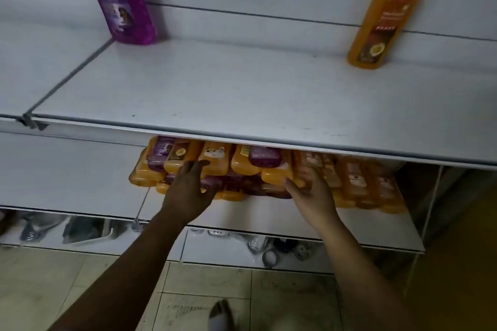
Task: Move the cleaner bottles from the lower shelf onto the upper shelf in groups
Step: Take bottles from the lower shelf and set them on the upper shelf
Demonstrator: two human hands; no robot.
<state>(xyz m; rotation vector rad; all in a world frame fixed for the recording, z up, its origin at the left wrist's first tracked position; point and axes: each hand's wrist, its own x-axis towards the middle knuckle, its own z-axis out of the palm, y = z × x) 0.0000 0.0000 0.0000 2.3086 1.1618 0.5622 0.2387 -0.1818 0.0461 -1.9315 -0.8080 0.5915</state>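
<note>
The left grip (pixel 188 191) is lying spread apart on the heaped cleaner bottles (pixel 215 161) on the lower shelf (pixel 67 169). The right grip (pixel 312 196), blurred, is touching the heap beside it; clamped or not, I cannot tell. Above both, the upper shelf (pixel 242 88) is overhanging the heap, carrying a purple bottle (pixel 121 0) and an orange bottle (pixel 387 16).

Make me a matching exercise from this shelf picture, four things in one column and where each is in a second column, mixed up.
Things: 1 purple bottle; 2 tall orange bottle; 3 bottle pile; 4 left hand.
Places: A upper shelf, right; B lower shelf, lying stacked; C upper shelf, left; D on the pile's left part.
Pairs: 1-C; 2-A; 3-B; 4-D.
</note>
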